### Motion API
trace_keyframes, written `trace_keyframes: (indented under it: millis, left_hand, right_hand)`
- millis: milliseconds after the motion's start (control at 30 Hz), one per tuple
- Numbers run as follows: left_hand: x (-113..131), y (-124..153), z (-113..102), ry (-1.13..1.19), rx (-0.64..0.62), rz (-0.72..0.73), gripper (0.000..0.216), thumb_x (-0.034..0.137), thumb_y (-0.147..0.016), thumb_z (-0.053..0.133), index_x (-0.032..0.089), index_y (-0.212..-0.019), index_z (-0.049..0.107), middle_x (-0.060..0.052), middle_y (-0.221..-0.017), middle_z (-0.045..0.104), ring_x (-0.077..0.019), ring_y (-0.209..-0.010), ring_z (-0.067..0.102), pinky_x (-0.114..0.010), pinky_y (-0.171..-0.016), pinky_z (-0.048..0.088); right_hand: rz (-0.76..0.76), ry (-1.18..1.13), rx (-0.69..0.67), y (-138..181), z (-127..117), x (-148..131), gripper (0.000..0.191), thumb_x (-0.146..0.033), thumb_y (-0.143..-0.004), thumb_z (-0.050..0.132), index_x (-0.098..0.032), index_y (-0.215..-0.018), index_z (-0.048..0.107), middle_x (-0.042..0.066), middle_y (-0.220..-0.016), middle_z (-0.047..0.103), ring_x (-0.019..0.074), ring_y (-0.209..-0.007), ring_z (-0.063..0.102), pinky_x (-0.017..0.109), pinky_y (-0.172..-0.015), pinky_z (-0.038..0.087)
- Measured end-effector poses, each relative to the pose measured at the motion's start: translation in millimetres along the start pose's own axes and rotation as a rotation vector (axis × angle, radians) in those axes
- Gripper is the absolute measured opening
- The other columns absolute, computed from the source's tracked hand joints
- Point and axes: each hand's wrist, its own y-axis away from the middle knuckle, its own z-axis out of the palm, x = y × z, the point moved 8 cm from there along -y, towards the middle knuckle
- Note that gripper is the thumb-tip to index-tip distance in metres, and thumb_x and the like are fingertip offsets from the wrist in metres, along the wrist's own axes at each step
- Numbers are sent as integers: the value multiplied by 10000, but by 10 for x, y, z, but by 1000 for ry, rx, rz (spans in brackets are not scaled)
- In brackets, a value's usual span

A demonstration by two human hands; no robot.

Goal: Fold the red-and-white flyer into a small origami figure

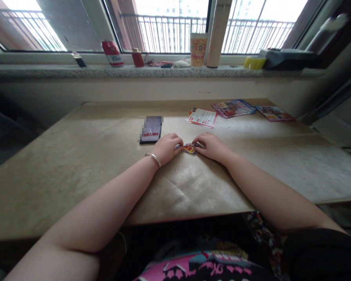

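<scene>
A small piece of colourful printed paper (189,148), with yellow and red figures on it, lies low over the table between my two hands. My left hand (167,147), with a silver bangle at the wrist, pinches its left edge between curled fingers. At the opposite edge, the fingers of my right hand (212,146) are closed on the same paper. Much of the paper is hidden by the fingertips, so its folds are hard to make out. Just beyond my left hand lies a phone (151,130) with its screen lit.
Behind my right hand lie a white printed leaflet (202,118), a pile of colourful flyers (234,108) and another flyer (275,113). A red can (112,53), a red bottle (137,58), a patterned cup (198,49) and yellow tape (254,63) stand on the windowsill (163,72).
</scene>
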Motion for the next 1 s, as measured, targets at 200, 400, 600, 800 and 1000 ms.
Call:
trace_keyframes:
  millis: [200, 400, 600, 800, 1000]
  left_hand:
    - [40, 1, 7, -3, -26, 16, 137, 280, -861, 560, 185, -901, 651, -67, -973, 660, -214, -918, 566, -355, -869, 455]
    - [67, -4, -12, 69, 2, 11, 198, 226, -855, 543, 182, -1024, 636, -61, -998, 646, -196, -932, 576, -328, -880, 455]
    - [77, -16, 13, 60, -25, 24, 163, 246, -868, 545, 179, -940, 675, -66, -917, 638, -200, -907, 579, -330, -872, 455]
    - [118, -17, 9, 2, -32, 37, 155, 237, -880, 541, 170, -919, 676, -72, -916, 638, -203, -908, 575, -323, -867, 451]
    - [150, -41, 7, -93, -91, -1, 191, 238, -901, 509, 162, -824, 667, -65, -848, 620, -194, -850, 585, -298, -799, 457]
  right_hand:
    - [94, -139, 109, -4, -33, -3, 189, -149, -726, 612, -183, -911, 628, 47, -892, 639, 170, -834, 556, 283, -745, 437]
    - [156, -250, 45, 2, 16, -21, 289, -111, -724, 573, -175, -1004, 607, -1, -791, 608, 113, -672, 514, 231, -641, 409]
    - [69, -135, 0, -25, 46, -71, 139, -259, -800, 622, -178, -892, 686, 35, -826, 634, 130, -728, 544, 243, -691, 415]
    - [41, -39, -1, -39, 61, -99, 147, -278, -839, 596, -179, -873, 699, 52, -849, 643, 147, -778, 568, 250, -731, 422]
    - [46, 13, 0, -55, 49, -110, 135, -251, -836, 581, -180, -813, 693, 48, -821, 643, 147, -757, 561, 250, -703, 406]
